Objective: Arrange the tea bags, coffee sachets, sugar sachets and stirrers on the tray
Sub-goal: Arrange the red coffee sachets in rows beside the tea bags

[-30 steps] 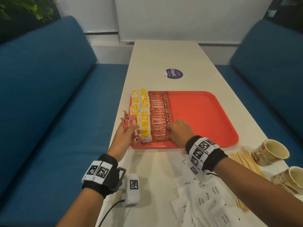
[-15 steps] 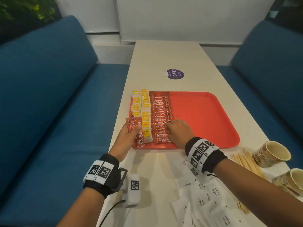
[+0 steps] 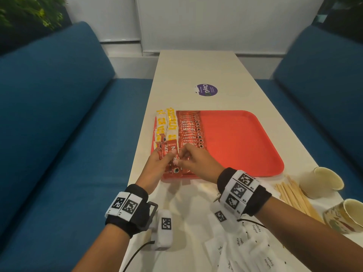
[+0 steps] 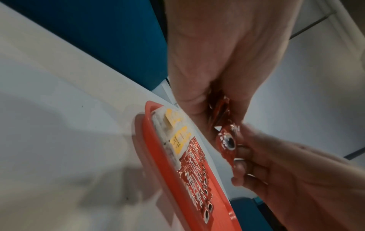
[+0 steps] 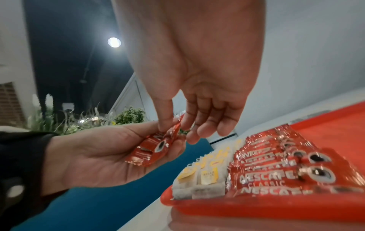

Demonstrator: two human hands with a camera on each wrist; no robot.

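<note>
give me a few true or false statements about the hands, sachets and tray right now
1. The left hand holds a bunch of coffee sachets. True.
2. The right hand pinches one sachet of that bunch. True.
3. The sugar sachets lie on the tray. False: they lie on the table, near the person.
4. The stirrers stand in a paper cup. False: they lie on the table beside it.
5. Tea bags lie along the tray's left edge. True.

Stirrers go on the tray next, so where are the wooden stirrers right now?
In the head view, the wooden stirrers lie on the table off the tray's near right corner, beside two paper cups.
</note>
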